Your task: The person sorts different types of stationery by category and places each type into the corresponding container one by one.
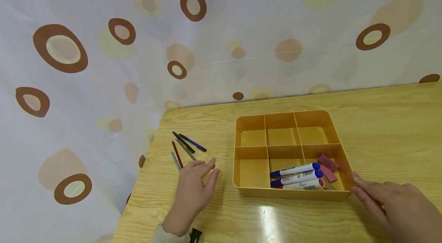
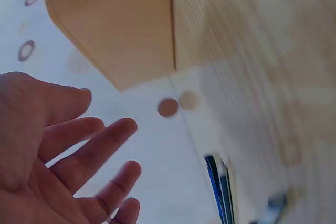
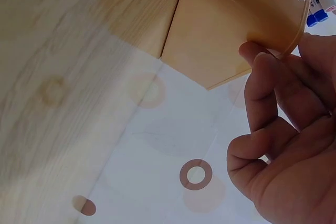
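At its front right corner, my right hand (image 1: pixel 402 204) grips the orange divided box (image 1: pixel 293 193), thumb at the rim and fingertip against the outer wall (image 3: pixel 231 19) in the right wrist view. Three white markers (image 1: pixel 298 178), two blue-capped and one red-capped, lie in the front middle compartment, their right ends reaching past the divider. Pink erasers (image 1: pixel 328 162) sit in the front right compartment. My left hand (image 1: pixel 195 187), fingers apart and holding nothing, hovers left of the box. Just beyond it lie a blue pen (image 1: pixel 193 142), a black pen (image 1: pixel 184 143), and a red pencil (image 1: pixel 177 154).
A light blue pencil (image 1: pixel 175 161) lies partly behind the left hand. The wooden table (image 1: pixel 390 132) meets a patterned cloth (image 1: pixel 214 43) at the back and left. A small black object (image 1: pixel 195 234) shows beside the left sleeve (image 1: pixel 169 235).
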